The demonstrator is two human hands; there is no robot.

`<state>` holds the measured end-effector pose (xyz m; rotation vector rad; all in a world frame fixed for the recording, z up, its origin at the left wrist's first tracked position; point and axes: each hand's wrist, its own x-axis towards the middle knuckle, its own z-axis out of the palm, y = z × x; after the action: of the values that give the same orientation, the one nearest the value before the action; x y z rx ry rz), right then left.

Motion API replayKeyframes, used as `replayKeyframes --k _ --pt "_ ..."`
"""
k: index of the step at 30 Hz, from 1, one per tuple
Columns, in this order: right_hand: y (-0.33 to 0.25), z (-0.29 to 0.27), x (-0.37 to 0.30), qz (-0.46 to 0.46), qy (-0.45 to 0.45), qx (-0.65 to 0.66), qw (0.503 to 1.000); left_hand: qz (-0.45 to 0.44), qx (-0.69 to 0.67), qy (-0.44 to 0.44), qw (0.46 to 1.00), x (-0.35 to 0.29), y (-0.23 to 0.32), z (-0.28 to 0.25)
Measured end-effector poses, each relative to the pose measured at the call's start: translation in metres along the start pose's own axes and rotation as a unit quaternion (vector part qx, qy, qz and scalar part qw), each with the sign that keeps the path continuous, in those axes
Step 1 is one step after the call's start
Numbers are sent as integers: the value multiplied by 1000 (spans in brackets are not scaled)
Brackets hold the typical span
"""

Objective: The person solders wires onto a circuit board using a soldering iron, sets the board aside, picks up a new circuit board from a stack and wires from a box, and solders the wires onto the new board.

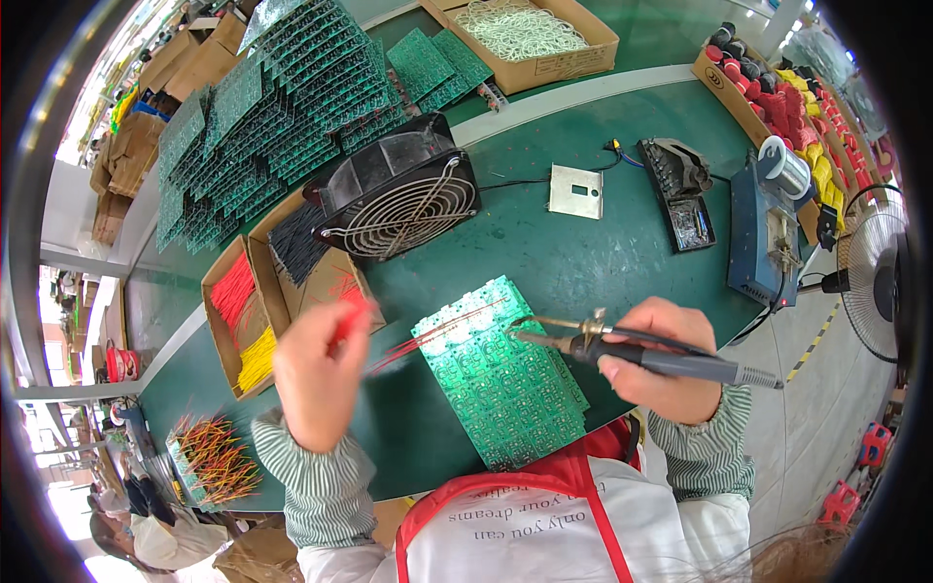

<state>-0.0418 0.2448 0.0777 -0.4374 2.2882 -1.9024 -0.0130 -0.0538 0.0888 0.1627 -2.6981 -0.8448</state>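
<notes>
My right hand is closed around a grey soldering iron with a thin metal feed tube alongside it. The iron's tip is over the upper part of a green circuit board panel, which lies on at least one other panel. Several thin red wires stick out to the left from the panel's upper edge. To the left of it, my left hand is raised near a cardboard box. Motion blurs its fingers, with a red smear at the fingertips; what they hold is unclear.
The box holds red, yellow and black wires. Behind it are a black fan and stacked boards. At right stand a blue soldering station and a black tray. A wired board lies at left.
</notes>
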Motion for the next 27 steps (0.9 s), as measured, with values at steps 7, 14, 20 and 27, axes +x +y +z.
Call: replayKeyframes --k 7,14,20,27 --pt "-5 25 0 -66 -89 -31 993 -28 -127 -184 974 -41 -7 22" --pt "-4 34 -1 -26 -90 -15 995 -20 -123 -182 975 -41 -7 27" --pt "-2 39 2 -31 -104 -18 994 -26 -133 -180 974 -42 -8 29" --pt "1 39 6 -34 -115 -28 992 -32 -120 -207 971 -38 -9 26"
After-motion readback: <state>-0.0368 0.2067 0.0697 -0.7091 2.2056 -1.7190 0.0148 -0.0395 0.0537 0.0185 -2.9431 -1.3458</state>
